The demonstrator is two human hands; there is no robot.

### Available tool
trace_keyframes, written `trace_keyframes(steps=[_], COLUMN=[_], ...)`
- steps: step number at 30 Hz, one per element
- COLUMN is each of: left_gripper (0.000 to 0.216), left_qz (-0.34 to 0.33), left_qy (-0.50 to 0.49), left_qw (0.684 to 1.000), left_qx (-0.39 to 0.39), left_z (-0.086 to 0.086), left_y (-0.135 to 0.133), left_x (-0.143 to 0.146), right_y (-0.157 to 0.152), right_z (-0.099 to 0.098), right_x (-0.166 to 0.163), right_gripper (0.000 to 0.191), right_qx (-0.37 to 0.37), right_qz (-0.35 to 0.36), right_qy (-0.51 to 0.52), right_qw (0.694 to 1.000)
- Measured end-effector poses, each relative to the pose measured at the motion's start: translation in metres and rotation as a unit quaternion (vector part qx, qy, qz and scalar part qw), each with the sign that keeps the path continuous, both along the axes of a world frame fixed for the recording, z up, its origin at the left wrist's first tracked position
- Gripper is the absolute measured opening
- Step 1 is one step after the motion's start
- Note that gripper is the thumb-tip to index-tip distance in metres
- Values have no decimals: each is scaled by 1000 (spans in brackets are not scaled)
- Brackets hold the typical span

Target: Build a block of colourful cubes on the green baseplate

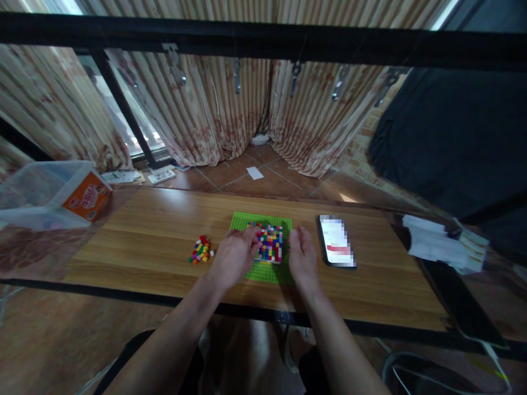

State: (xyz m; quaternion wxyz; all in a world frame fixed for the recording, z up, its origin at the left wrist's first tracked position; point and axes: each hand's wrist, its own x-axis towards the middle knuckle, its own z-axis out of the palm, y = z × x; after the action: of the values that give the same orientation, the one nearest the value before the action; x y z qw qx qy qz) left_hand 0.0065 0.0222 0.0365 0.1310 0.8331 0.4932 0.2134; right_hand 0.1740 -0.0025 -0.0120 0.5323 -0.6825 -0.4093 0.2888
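A green studded baseplate lies on the wooden table. On it sits a square of many small coloured bricks packed side by side. My left hand reaches over the left part of this square, its thumb and index finger pinched together; whatever may be between the fingertips is too small to make out. At the baseplate's right edge, my right hand rests with loosely extended fingers, and I see nothing held in it. A small pile of loose coloured bricks lies left of my left hand.
Right of my right hand lies a phone with a lit screen. A clear plastic bin with an orange label stands at the far left. White papers lie at the right end. A black metal bar crosses above the table.
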Motion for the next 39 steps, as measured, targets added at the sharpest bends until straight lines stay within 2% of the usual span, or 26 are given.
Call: trace_keyframes(steps=[8, 18, 25, 28, 33, 39], left_gripper=[31, 38, 37, 39, 42, 42], left_qz=[-20, 14, 31, 41, 57, 65], left_qy=[29, 26, 36, 41, 39, 28], left_qw=[998, 997, 995, 994, 994, 995], left_qx=[49, 74, 86, 90, 85, 76], left_z=[-9, -14, -11, -10, -9, -8], left_y=[3, 1, -6, -10, -13, -13], left_x=[3, 8, 11, 13, 16, 18], right_y=[5, 3, 2, 1, 2, 4], right_z=[3, 7, 6, 4, 3, 3], right_x=[-4, -8, -14, -22, -32, -33], right_gripper=[67, 65, 65, 69, 73, 72], right_qx=[4, -3, 3, 11, -1, -1], right_qz=[11, 23, 41, 49, 39, 28], right_qy=[-20, -30, -17, -49, -87, -83], right_qw=[1000, 999, 999, 998, 995, 996])
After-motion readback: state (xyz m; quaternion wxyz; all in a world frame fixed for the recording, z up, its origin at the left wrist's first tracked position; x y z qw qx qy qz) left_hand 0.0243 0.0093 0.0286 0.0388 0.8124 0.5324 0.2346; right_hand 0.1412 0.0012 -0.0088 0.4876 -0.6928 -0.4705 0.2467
